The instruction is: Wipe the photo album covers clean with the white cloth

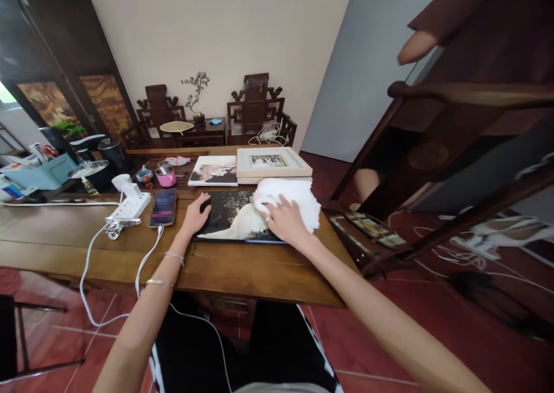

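A dark rectangular glossy photo panel (pixel 223 208) printed with a pale gown lies face up near the right end of the brown wooden desk (pixel 259 272), its long axis running left to right, roughly along the near edge; the gown's train points toward the near-left corner. The left hand (pixel 198 213) rests at the panel's left end, thumb apart from the fingers — a loose, parted grip. The right hand's (pixel 284 220) grip holds a fluffy white cloth (pixel 300 199) over the panel's right part. Beyond sits a pale wooden picture frame (pixel 277 172).
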A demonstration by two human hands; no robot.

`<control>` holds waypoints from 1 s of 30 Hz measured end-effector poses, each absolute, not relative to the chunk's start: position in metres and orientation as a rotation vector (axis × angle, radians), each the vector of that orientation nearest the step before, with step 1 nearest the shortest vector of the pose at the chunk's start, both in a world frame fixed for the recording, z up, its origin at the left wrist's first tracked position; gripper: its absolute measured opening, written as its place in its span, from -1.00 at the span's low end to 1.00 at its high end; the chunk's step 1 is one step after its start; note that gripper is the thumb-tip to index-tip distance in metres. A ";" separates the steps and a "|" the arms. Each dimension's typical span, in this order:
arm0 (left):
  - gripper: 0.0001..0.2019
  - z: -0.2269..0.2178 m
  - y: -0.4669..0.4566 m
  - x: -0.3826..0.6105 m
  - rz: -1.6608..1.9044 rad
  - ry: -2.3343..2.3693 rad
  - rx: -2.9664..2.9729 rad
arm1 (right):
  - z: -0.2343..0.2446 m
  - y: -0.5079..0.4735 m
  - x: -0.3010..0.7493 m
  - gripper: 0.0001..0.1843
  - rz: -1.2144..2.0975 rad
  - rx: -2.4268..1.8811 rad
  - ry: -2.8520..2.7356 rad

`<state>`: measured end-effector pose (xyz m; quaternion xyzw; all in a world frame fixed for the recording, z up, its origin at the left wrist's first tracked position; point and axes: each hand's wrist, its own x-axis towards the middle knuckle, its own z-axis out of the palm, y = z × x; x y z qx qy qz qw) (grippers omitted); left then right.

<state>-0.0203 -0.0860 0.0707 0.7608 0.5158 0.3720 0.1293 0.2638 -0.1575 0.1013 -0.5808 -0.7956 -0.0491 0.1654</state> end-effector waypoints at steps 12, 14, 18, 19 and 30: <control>-0.57 0.070 -0.085 -0.022 1.058 1.521 2.210 | 0.117 -0.164 0.239 -0.58 0.008 -1.405 -2.443; -0.57 0.070 -0.084 -0.023 1.063 1.510 2.209 | 0.118 -0.158 0.256 -0.55 -0.012 -1.616 -2.309; -0.57 0.070 -0.082 -0.023 1.060 1.493 2.220 | 0.114 -0.147 0.266 -0.52 -0.064 -1.859 -2.113; -0.57 0.070 -0.081 -0.023 1.058 1.493 2.224 | 0.112 -0.145 0.262 -0.53 -0.075 -1.853 -2.112; -0.57 0.069 -0.080 -0.023 1.058 1.522 2.213 | 0.111 -0.183 0.228 -0.66 0.004 -1.072 -2.595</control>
